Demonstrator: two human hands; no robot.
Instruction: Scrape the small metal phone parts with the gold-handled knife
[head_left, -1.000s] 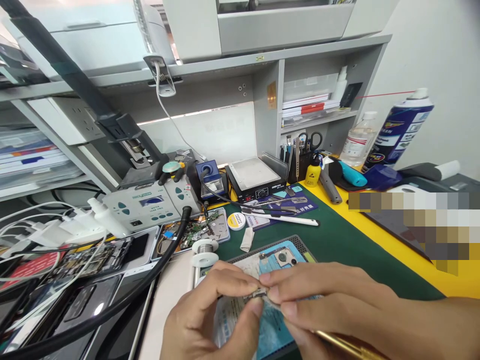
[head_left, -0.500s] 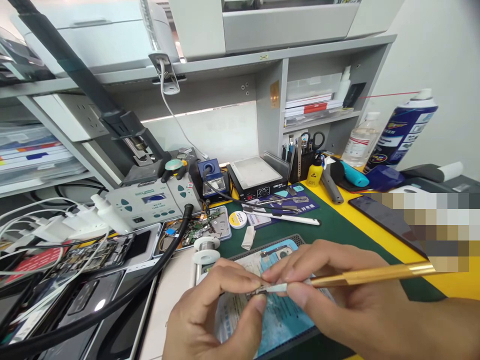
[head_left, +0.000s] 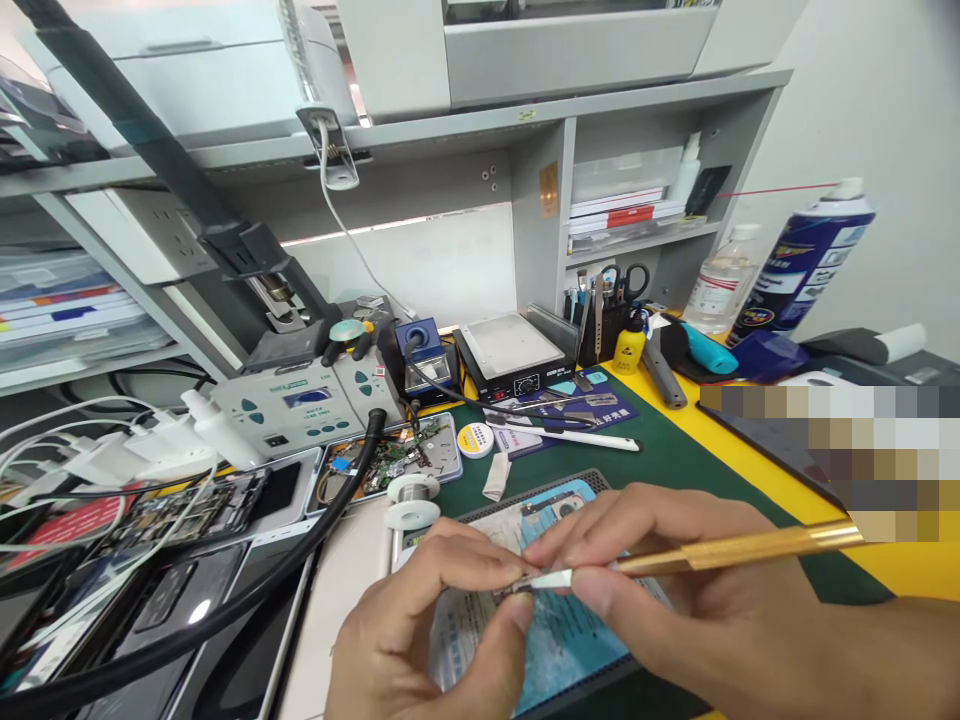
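My left hand [head_left: 420,630] pinches a tiny metal part [head_left: 517,583] between thumb and forefinger at the bottom centre. My right hand [head_left: 675,590] grips a gold-handled tool [head_left: 742,548] like a pen, with its pale flat tip [head_left: 553,578] touching the small part. Both hands hover just above an opened phone with a blue-labelled inside [head_left: 547,640], which lies on a dark mat [head_left: 600,478].
A solder spool [head_left: 409,505], a tray with a circuit board [head_left: 390,462], a rework station [head_left: 300,400], a hot plate [head_left: 510,350], a black hose [head_left: 225,620] and a spray can [head_left: 802,262] surround the green mat [head_left: 675,470]. Opened phones and cables lie at left.
One second ago the gold tool pointed down under my right hand; it now lies level, pointing right, its tip against the part. Since half a second ago, almost nothing moved.
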